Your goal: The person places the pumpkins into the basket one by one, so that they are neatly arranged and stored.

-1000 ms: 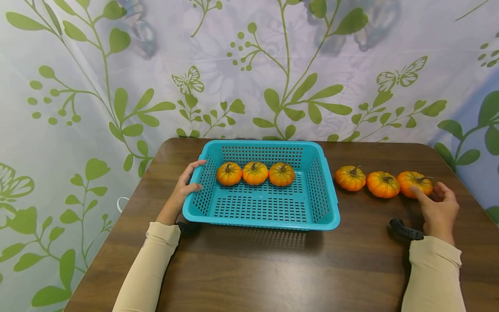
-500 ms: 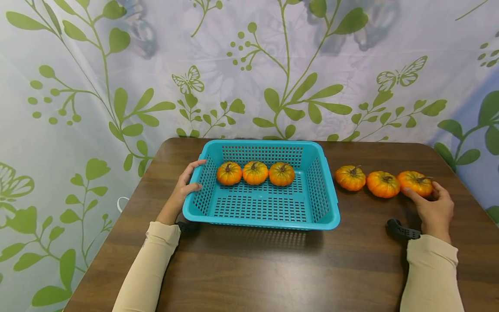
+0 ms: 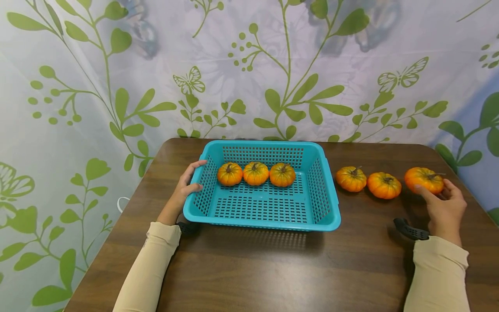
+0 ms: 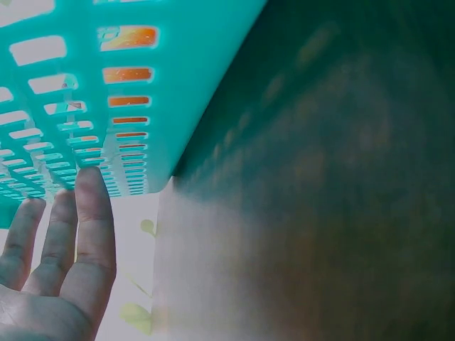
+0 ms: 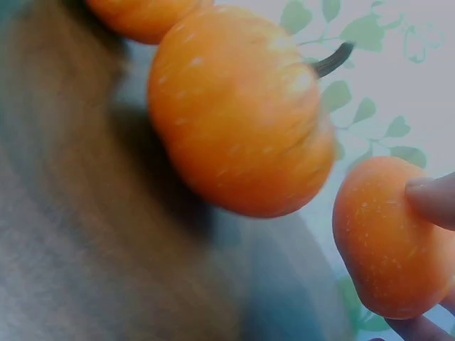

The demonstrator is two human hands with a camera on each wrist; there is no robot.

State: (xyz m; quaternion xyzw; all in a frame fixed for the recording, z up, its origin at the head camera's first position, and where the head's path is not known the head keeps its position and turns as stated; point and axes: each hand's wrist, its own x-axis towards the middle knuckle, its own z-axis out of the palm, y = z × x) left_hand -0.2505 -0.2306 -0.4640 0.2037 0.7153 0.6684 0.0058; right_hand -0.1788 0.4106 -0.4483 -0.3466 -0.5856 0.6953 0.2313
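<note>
At the left end of a turquoise plastic basket [image 3: 260, 226], my left hand [image 3: 183, 187] holds the rim, with thumb and a finger at its edge. In the left wrist view, more fingers [image 4: 94, 227] lie against the slotted outer wall. My right hand [image 3: 446, 210] grips a small orange pumpkin [image 3: 422, 180] between thumb and fingers, at the right of the table. The right wrist view shows the thumb [image 5: 435, 201] on the side of this pumpkin [image 5: 384, 241], apart from its neighbour. Two more pumpkins, one [image 3: 351, 179] near the basket and another [image 3: 384, 185] beside it, rest on the table.
Inside the basket, three small pumpkins [image 3: 255, 173] sit in a row toward the back left. The brown wooden table [image 3: 273, 273] ends at a patterned curtain [image 3: 241, 65] behind. A black strap-like piece [image 3: 410, 229] sticks out by the right wrist.
My right hand has closed on the rightmost pumpkin and moved it up and to the right, away from the one beside it. The left hand and basket stay in place.
</note>
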